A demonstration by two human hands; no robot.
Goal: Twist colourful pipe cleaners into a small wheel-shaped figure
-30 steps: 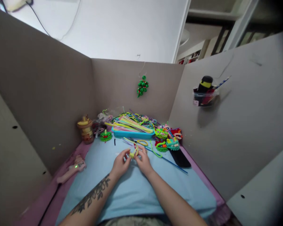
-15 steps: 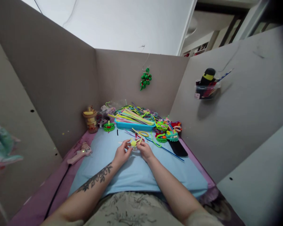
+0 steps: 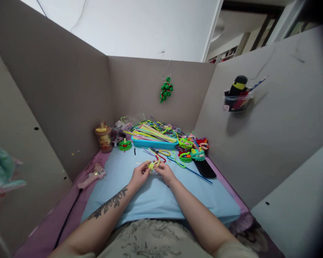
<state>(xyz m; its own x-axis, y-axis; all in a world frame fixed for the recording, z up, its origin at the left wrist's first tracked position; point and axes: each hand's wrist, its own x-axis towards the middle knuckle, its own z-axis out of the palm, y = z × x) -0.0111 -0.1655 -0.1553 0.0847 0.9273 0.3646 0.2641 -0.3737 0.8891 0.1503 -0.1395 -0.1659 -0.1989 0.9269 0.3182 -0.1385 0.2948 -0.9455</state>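
Between my hands, above the blue cloth, is a small yellow pipe cleaner piece (image 3: 151, 166), coiled at one end with a loose length sticking up at the right. My left hand (image 3: 140, 175) pinches its left side with thumb and forefinger. From the other side my right hand (image 3: 165, 172) grips the free length, fingers closed. Just beyond the hands lie scissors with yellow handles (image 3: 164, 152) and a red-handled tool (image 3: 159, 157). A blue pipe cleaner (image 3: 193, 172) stretches out to the right.
A turquoise tray (image 3: 154, 144) heaped with pipe cleaners stands at the back. Several fuzzy figures (image 3: 185, 155) sit right of it, near a black phone (image 3: 205, 168). At left are a pink glue gun (image 3: 93, 178), a lidded cup (image 3: 104, 138) and a green figure (image 3: 125, 144).
My hands have turned the yellow piece and drawn slightly closer around it. The right hand's fingers have shifted on the loose length. The view has moved slightly.
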